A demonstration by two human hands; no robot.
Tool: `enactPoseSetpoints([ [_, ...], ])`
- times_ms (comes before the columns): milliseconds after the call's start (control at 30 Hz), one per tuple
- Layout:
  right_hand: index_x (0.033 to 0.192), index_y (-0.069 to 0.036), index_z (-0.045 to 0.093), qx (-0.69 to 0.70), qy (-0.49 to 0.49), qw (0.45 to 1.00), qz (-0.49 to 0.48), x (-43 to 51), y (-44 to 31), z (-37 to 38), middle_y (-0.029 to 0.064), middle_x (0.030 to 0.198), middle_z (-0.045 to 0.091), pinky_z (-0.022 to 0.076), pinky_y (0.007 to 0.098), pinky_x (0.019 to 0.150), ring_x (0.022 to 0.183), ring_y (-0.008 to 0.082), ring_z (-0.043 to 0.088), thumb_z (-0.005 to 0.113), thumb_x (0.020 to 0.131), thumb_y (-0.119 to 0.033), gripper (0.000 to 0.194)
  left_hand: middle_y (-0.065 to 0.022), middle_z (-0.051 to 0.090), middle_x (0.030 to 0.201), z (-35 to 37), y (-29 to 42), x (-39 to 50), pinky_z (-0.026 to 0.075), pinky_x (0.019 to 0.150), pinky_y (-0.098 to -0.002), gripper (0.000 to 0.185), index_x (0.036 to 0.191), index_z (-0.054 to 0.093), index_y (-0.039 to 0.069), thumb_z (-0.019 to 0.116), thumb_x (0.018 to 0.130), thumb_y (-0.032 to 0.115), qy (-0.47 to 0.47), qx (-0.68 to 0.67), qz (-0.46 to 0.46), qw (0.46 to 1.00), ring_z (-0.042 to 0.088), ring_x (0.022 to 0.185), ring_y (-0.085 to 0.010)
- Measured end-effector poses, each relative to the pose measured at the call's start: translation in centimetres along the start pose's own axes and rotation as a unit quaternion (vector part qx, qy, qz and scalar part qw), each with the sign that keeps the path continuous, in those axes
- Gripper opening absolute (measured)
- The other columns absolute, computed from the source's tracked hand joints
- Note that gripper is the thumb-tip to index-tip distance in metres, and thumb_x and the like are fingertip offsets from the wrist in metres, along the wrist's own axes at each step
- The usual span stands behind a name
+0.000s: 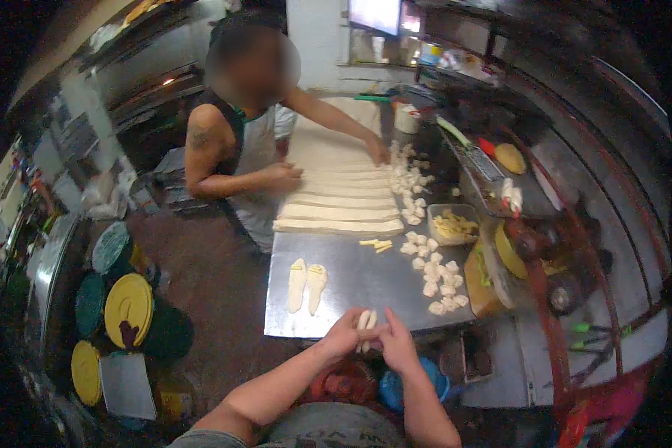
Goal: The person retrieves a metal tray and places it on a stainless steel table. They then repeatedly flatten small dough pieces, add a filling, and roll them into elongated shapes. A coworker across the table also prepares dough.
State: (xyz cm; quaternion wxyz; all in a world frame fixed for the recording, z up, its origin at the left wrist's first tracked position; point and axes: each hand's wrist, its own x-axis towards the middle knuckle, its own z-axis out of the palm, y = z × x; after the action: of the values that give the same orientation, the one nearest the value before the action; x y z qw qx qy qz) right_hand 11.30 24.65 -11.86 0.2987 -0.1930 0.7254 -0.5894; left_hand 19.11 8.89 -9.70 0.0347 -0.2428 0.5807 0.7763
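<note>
Small rolls of dough (368,320) are held between my hands over the near edge of the steel table (364,285). My left hand (344,334) grips them from the left, while my right hand (393,341) reaches across them with its fingers; whether it grips them too is hard to tell. Two flattened dough pieces (297,285) with yellow strips at their far ends lie on the table to the left. A few loose yellow strips (376,245) lie beyond my hands. Small dough lumps (439,274) are grouped at the right.
A co-worker (246,134) stands at the far left, hands at a dough sheet with long strips (341,213). A plastic container of yellow strips (452,224) sits at the right edge. Lidded buckets (129,308) stand on the floor at left, a blue basin (420,386) below the table.
</note>
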Motion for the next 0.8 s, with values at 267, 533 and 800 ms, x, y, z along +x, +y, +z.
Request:
enactPoseSetpoints([
  [267,0.149,0.0,0.053,-0.108,-0.124,0.986,-0.011,2.7,-2.6,3.1,0.019,0.132,0.069,0.0593,0.0363,0.088,0.099,0.0237,0.074,0.066,0.1,-0.011,0.052,-0.021,0.068,0.119,-10.4,3.2,-3.9,0.061,0.069,-0.04,0.083,0.162,0.028,0.007,0.072,0.092,-0.004,0.134,-0.226,0.039,0.964,0.072,0.092,-0.0269],
  [533,0.125,0.002,0.072,-0.282,0.043,0.95,-0.124,17.4,-4.6,9.8,0.0173,0.111,0.067,0.0559,0.0386,0.085,0.093,0.028,0.067,0.079,0.09,-0.022,0.043,-0.0154,0.067,0.122,-25.7,12.6,8.3,0.062,0.081,-0.0454,0.07,0.159,0.036,0.006,0.069,0.097,0.007,0.078,-0.013,0.056,0.995,0.07,0.103,-0.0292],
  [800,0.127,0.0,0.071,-0.414,0.09,0.899,-0.111,17.6,-4.9,12.8,0.0177,0.122,0.063,0.053,0.0413,0.097,0.109,0.0327,0.062,0.078,0.09,-0.02,0.043,-0.02,0.063,0.133,-30.7,8.6,10.5,0.046,0.105,-0.0515,0.064,0.142,0.057,0.005,0.079,0.089,0.033,0.19,0.415,0.151,0.877,0.057,0.125,-0.0417],
])
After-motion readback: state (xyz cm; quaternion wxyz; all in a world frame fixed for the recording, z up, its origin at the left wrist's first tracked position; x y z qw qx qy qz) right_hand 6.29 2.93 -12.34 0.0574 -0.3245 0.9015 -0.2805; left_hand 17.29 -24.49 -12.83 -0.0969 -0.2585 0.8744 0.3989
